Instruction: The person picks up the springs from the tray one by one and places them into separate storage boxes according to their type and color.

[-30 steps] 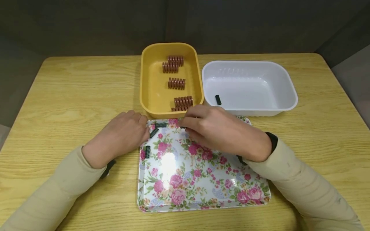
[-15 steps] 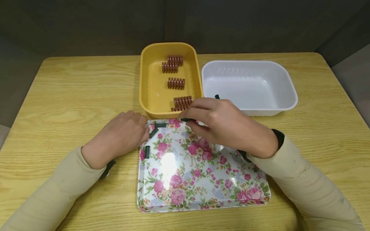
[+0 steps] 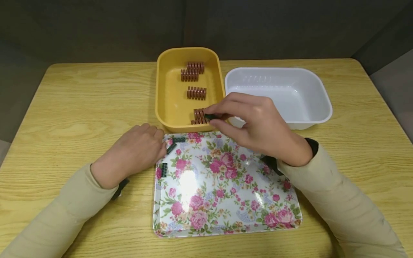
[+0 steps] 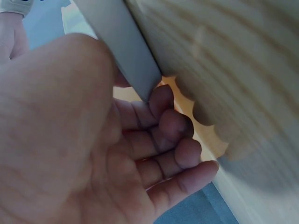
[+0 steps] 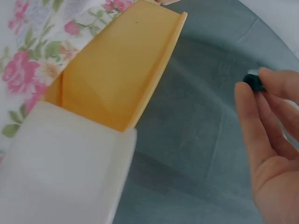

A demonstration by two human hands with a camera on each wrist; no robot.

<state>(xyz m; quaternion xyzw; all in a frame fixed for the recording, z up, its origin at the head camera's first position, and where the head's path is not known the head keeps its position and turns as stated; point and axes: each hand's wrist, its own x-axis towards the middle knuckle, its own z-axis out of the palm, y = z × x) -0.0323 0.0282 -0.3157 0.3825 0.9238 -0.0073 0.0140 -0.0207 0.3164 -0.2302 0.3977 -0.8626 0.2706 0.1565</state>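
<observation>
By the yellow bin (image 3: 172, 100), our R grip (image 3: 258, 123) pinches a dk green pc (image 3: 211, 116); fingertip-only hold could slip, dropping it amid brown coils (image 3: 196, 93). L grip (image 3: 138, 150): can't tell.

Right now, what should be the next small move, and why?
Probably carry the dark green spring rightward into the white bin: the right grip already pinches it, and the yellow bin visibly holds only brown springs.

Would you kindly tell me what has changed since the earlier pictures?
The right hand lifted a dark spring off the tray and carried it forward toward the near right corner of the yellow bin. The left hand and three other springs stayed put.
</observation>
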